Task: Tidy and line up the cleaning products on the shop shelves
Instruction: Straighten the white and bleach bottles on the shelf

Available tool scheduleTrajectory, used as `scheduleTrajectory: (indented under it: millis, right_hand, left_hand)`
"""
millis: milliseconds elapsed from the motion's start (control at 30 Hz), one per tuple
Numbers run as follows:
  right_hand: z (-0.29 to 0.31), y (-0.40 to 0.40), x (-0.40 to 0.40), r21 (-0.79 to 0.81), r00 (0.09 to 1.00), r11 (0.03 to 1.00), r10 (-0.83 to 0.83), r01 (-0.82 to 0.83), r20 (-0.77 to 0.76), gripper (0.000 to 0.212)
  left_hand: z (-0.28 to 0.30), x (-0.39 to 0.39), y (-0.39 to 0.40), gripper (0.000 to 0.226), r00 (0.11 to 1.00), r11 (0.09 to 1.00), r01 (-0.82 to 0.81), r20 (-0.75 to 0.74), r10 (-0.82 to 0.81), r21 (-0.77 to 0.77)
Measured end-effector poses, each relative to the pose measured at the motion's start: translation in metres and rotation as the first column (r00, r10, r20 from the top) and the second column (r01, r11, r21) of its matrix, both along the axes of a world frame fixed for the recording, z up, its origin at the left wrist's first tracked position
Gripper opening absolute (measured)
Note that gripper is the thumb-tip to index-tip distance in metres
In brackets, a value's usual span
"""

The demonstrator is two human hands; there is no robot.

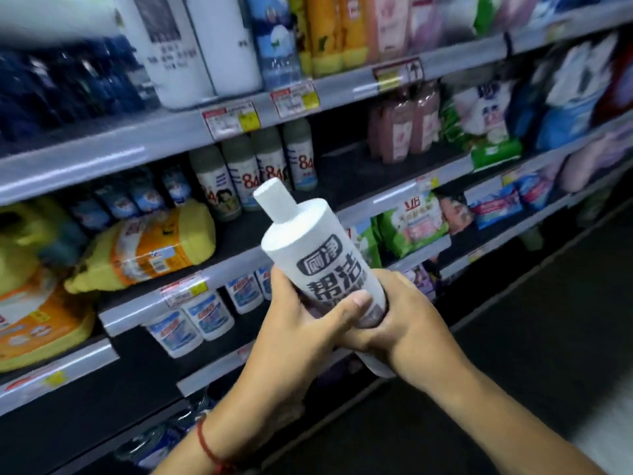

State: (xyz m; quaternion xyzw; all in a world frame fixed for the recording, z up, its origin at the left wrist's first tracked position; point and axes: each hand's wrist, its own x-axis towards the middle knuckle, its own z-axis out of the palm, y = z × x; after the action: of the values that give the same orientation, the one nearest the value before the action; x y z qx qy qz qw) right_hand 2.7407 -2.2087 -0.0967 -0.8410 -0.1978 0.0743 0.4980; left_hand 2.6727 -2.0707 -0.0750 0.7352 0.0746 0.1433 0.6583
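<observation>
So both hands are wrapped around this tall white plastic bottle with bold black lettering (318, 255), left hand (301, 323) in front, right hand (407, 320) round the far side near the base. It's in mid-air before the grey metal shelves (102, 152), cap tilted up-left toward the smooth white jugs (202, 46) up top, probably its spot.

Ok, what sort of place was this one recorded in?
Most likely a shop's cleaning-products aisle: tiered shelves with price tags clipped along the edges, rows of identical bottles, and bagged detergent. Both hands hold a white bottle.
</observation>
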Motion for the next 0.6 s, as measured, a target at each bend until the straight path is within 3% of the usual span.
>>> scheduleTrajectory:
  millis: [100, 233, 500, 600]
  right_hand:
    - [0.033, 0.016, 0.013, -0.113, 0.992, 0.993, -0.007, 0.021, 0.126, 0.063]
    - [0.066, 0.037, 0.029, -0.036, 0.978, 0.998, 0.055, -0.048, 0.200, 0.063]
    - [0.138, 0.073, 0.088, -0.015, 0.929, 0.969, 0.242, -0.248, 0.279, 0.071]
    - [0.167, 0.076, 0.114, -0.018, 0.902, 0.942, 0.325, -0.334, 0.283, 0.058]
  left_hand:
    - [0.023, 0.019, 0.013, 0.074, 0.995, 0.998, -0.055, 0.080, 0.057, -0.020]
    - [0.055, 0.044, 0.040, 0.075, 0.972, 0.992, -0.117, 0.207, 0.108, 0.034]
    - [0.137, 0.085, 0.101, 0.059, 0.942, 0.989, -0.065, 0.336, 0.016, 0.134]
    - [0.158, 0.100, 0.113, 0.051, 0.920, 0.989, -0.070, 0.391, 0.013, 0.133]
